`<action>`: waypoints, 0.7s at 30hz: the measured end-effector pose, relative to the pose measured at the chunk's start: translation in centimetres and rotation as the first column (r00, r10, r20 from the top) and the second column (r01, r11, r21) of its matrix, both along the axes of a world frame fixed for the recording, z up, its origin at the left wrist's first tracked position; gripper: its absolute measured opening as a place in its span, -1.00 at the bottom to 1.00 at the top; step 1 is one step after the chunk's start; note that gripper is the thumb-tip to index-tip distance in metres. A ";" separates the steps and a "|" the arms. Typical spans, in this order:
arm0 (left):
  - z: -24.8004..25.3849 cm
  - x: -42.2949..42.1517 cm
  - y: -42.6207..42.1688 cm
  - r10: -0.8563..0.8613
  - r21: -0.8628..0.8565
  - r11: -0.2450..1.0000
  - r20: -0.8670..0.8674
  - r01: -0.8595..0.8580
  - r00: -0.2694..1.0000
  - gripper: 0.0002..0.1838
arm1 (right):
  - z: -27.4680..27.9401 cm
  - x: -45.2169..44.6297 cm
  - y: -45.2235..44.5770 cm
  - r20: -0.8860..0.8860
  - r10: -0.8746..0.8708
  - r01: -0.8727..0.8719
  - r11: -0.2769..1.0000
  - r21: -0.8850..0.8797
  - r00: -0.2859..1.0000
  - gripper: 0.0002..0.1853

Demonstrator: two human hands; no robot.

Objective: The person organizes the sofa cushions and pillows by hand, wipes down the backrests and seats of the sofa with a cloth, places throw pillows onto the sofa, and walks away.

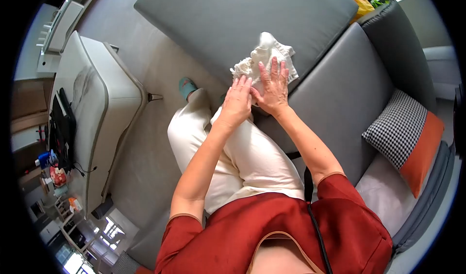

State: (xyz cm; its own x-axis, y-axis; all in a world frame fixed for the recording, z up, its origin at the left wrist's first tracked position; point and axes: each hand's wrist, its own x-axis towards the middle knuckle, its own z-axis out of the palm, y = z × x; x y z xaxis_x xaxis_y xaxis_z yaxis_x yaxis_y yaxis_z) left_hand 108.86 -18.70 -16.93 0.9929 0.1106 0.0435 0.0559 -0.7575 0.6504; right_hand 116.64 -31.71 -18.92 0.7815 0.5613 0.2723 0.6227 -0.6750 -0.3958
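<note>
A crumpled white cloth (268,46) with a frilly left edge lies on the grey padded seat section in front of me. My left hand (237,99) rests at its lower left edge, palm down, fingers stretched out. On the lower right part of the cloth lies my right hand (274,88), its fingers spread and pointing away from me. The two hands touch or nearly touch near the right thumb. Part of the cloth is hidden under them.
The grey sofa seat (340,89) runs along the right, with a houndstooth and orange cushion (400,133). At the left stands a white table (92,94) holding a black device (60,128). A yellow bag (358,4) is at the top right.
</note>
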 end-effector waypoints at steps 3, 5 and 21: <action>0.8 -0.3 0.5 0.066 -0.086 0.994 0.010 -0.065 0.998 -0.53 | 0.0 1.5 2.1 -0.015 -0.024 0.023 0.998 -0.066 1.000 -0.16; 0.6 -0.8 2.1 0.129 -0.110 0.986 0.013 -0.127 0.992 -0.54 | 0.6 2.3 3.9 -0.043 -0.081 0.076 0.992 -0.104 0.996 -0.21; 0.1 -4.7 12.5 0.477 -0.808 0.340 -0.293 -0.481 0.829 -0.78 | 0.0 -3.0 -0.2 -0.107 0.089 -0.118 0.945 -0.305 0.990 -0.35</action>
